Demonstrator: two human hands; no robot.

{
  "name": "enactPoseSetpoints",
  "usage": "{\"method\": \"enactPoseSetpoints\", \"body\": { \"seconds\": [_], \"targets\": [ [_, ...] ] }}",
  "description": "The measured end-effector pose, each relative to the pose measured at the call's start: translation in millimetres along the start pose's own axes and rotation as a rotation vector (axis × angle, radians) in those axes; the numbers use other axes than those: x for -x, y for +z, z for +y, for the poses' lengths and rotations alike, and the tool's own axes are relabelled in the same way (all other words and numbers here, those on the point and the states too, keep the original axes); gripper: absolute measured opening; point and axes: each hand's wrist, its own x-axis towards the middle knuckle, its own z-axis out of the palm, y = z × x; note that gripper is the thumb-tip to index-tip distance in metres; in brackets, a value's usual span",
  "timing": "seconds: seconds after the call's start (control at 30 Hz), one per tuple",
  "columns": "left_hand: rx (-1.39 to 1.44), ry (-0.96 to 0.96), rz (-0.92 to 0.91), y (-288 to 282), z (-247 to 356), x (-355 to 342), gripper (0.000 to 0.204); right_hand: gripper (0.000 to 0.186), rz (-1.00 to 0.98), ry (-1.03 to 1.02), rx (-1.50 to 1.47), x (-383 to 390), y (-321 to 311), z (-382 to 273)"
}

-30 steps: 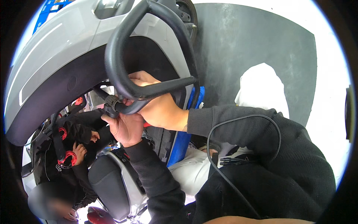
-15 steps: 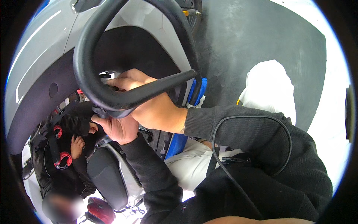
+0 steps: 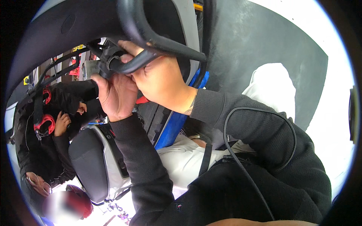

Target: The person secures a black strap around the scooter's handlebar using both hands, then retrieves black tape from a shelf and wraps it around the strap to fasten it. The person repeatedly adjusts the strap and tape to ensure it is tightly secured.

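Note:
Both my hands are raised at a black ribbed fitting (image 3: 110,60) beside the lower bend of a thick black tubular bar (image 3: 137,26). My right hand (image 3: 160,77) comes in from the right, its fingers closed over the fitting and passing behind the bar. Below and left of it, my left hand (image 3: 118,96) has its palm toward me and its thumb up against the fitting's lower end. The left fingers go behind the fitting and are mostly hidden. A dark grey panel (image 3: 162,22) with a light edge stands behind the bar.
At the left sits a person in black (image 3: 45,109) with red-and-black rings nearby. A black padded seat (image 3: 88,165) is below them. A blue bar (image 3: 171,130) runs beside my white-trousered leg (image 3: 181,162). A black cable (image 3: 226,139) loops over my right sleeve. Dark flooring (image 3: 249,41) lies to the right.
The view has shifted, so the tubular bar stands higher and further right. My hands are higher in the picture, and the ribbed fitting between them shows more plainly.

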Motion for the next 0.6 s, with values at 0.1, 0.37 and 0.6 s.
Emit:
{"method": "enactPoseSetpoints", "body": {
  "seconds": [0.1, 0.37, 0.6],
  "targets": [
    [-0.084, -0.058, -0.063, 2.6, 1.0, -1.5, 0.067, 0.031, -0.027, 0.058, -0.089, -1.2, 1.8, -0.2],
    [-0.185, -0.039, 0.033, 5.9, -0.4, -2.3, 0.064, 0.032, -0.105, -0.028, -0.094, -7.7, -4.0, -0.4],
    [-0.241, -0.003, 0.098, 9.3, -0.7, -2.2, 0.060, 0.029, -0.055, -0.096, -0.046, -6.9, -5.6, -0.3]
  ]
}}
